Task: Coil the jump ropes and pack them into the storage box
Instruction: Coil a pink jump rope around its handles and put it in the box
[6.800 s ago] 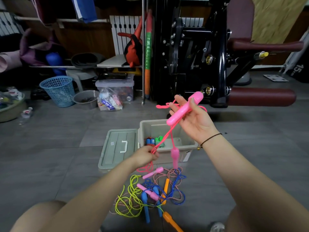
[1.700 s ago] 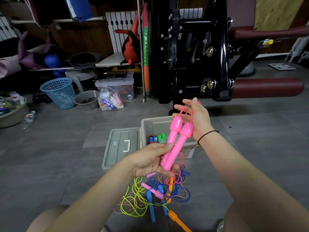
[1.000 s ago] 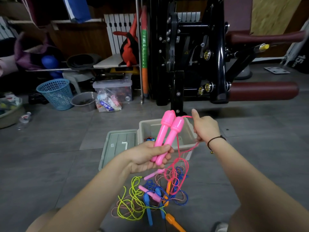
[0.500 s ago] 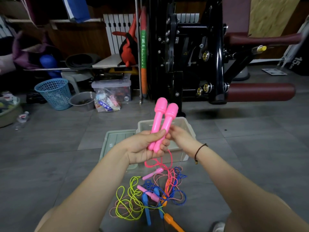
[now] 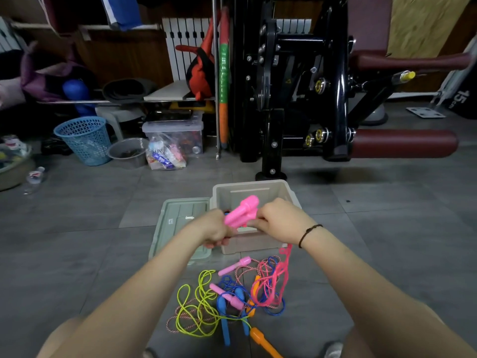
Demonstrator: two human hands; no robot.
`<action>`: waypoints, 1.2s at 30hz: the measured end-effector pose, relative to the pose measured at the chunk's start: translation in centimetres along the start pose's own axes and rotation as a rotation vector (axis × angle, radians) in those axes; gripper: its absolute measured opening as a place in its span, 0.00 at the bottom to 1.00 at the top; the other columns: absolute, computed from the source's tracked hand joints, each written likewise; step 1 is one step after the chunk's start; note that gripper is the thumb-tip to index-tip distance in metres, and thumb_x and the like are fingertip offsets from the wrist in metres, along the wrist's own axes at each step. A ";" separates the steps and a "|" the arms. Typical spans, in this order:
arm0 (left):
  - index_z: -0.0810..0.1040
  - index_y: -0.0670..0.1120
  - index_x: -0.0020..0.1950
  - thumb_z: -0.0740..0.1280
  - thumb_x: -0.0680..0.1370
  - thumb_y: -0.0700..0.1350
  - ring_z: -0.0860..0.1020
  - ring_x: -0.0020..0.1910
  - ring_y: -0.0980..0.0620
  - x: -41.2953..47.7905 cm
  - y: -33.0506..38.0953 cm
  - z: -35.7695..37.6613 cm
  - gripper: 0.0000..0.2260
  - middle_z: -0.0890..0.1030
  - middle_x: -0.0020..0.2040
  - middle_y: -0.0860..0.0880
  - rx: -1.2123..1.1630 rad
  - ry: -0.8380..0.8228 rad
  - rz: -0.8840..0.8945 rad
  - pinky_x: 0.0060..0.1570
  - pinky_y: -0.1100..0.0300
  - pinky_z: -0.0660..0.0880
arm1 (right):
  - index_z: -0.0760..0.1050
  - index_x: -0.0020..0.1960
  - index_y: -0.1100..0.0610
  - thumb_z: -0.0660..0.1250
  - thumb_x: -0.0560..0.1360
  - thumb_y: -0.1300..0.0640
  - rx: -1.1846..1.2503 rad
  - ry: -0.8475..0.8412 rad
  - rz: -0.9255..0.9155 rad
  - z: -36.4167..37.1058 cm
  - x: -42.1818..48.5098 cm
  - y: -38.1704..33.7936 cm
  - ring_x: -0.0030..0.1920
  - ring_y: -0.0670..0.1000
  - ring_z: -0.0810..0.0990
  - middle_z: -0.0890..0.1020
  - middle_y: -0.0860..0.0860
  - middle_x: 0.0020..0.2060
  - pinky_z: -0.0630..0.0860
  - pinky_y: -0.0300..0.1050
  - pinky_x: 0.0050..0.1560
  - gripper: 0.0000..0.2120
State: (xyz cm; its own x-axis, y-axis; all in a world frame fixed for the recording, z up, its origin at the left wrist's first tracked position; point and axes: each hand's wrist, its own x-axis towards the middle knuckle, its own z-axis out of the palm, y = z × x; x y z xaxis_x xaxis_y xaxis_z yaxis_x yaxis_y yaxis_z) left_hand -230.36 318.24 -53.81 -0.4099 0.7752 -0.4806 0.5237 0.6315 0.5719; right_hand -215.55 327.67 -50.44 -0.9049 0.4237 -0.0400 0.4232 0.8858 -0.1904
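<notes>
Left grip (image 5: 214, 232) was curled round the pink handles (image 5: 242, 211), held over the storage box (image 5: 290, 193). Right grip (image 5: 281, 220) pinched them too, or possibly the cord; blurry. Pink cord (image 5: 273, 282) trailed uncoiled to the floor. Other ropes (image 5: 216, 303) lay tangled there, so most of the job was left.
</notes>
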 end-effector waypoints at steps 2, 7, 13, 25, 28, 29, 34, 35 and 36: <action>0.75 0.42 0.45 0.65 0.78 0.46 0.70 0.24 0.52 0.2 -0.4 -0.2 0.07 0.77 0.30 0.49 0.154 -0.024 -0.062 0.24 0.64 0.68 | 0.75 0.34 0.53 0.58 0.77 0.39 0.016 0.044 0.022 -0.2 0.0 0.6 0.39 0.56 0.79 0.78 0.54 0.32 0.74 0.45 0.39 0.22; 0.79 0.42 0.45 0.65 0.79 0.46 0.72 0.23 0.56 -1.9 0.0 0.0 0.08 0.78 0.32 0.54 0.491 -0.233 0.008 0.26 0.64 0.69 | 0.67 0.28 0.54 0.58 0.74 0.34 -0.063 0.158 -0.011 -0.2 -0.2 0.7 0.35 0.52 0.73 0.70 0.49 0.25 0.66 0.42 0.31 0.26; 0.75 0.47 0.41 0.68 0.75 0.53 0.75 0.39 0.49 -4.7 0.0 -0.6 0.11 0.78 0.38 0.49 0.633 -0.164 0.328 0.39 0.58 0.70 | 0.70 0.27 0.55 0.64 0.75 0.42 0.318 -0.006 -0.057 0.9 0.5 1.6 0.26 0.47 0.65 0.68 0.50 0.23 0.64 0.42 0.31 0.23; 0.77 0.42 0.43 0.68 0.77 0.41 0.71 0.27 0.56 -6.0 -0.6 -3.6 0.04 0.76 0.29 0.53 -0.384 0.065 0.506 0.27 0.64 0.69 | 0.71 0.37 0.58 0.61 0.79 0.55 1.250 0.005 0.112 0.8 0.9 0.5 0.20 0.43 0.59 0.62 0.44 0.20 0.61 0.35 0.22 0.13; 0.78 0.39 0.47 0.67 0.77 0.42 0.68 0.26 0.56 -4.6 -0.8 -4.1 0.05 0.75 0.31 0.49 -0.600 0.216 0.361 0.24 0.66 0.65 | 0.73 0.41 0.57 0.55 0.81 0.55 1.188 -0.025 0.110 0.5 0.7 -0.3 0.21 0.43 0.60 0.64 0.46 0.23 0.64 0.35 0.21 0.14; 0.79 0.40 0.46 0.66 0.77 0.42 0.68 0.26 0.56 -4.1 -1.0 -4.3 0.06 0.75 0.31 0.49 -0.636 0.248 0.319 0.23 0.66 0.65 | 0.73 0.42 0.57 0.55 0.82 0.56 1.162 -0.036 0.100 0.4 0.6 -0.5 0.21 0.43 0.61 0.66 0.47 0.24 0.66 0.35 0.22 0.13; 0.80 0.40 0.41 0.67 0.76 0.48 0.72 0.28 0.50 -2.7 -1.1 -3.8 0.11 0.78 0.32 0.48 -0.352 0.425 0.148 0.28 0.61 0.67 | 0.74 0.46 0.55 0.54 0.82 0.55 0.928 -0.110 0.068 0.2 0.1 -1.4 0.20 0.42 0.61 0.65 0.46 0.25 0.63 0.35 0.23 0.11; 0.80 0.42 0.41 0.67 0.77 0.50 0.76 0.32 0.49 -2.6 -0.8 -3.3 0.12 0.80 0.34 0.47 -0.214 0.461 0.115 0.31 0.60 0.69 | 0.75 0.48 0.56 0.56 0.81 0.54 0.805 -0.085 0.042 0.3 0.1 -1.5 0.21 0.41 0.63 0.66 0.44 0.25 0.62 0.33 0.25 0.11; 0.80 0.43 0.44 0.66 0.77 0.52 0.79 0.38 0.46 -2.7 -0.5 -2.7 0.12 0.82 0.39 0.45 -0.068 0.483 0.089 0.36 0.59 0.70 | 0.76 0.49 0.59 0.58 0.80 0.54 0.686 -0.047 0.007 0.3 0.1 -1.5 0.22 0.41 0.65 0.67 0.44 0.24 0.60 0.32 0.26 0.11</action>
State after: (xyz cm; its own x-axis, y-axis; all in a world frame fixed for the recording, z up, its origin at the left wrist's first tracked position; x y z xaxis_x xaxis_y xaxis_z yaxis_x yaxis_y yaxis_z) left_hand -231.60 315.87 -51.01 -0.6735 0.7355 -0.0740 0.5290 0.5495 0.6467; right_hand -216.25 326.33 -50.48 -0.9098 0.4068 -0.0828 0.3187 0.5565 -0.7673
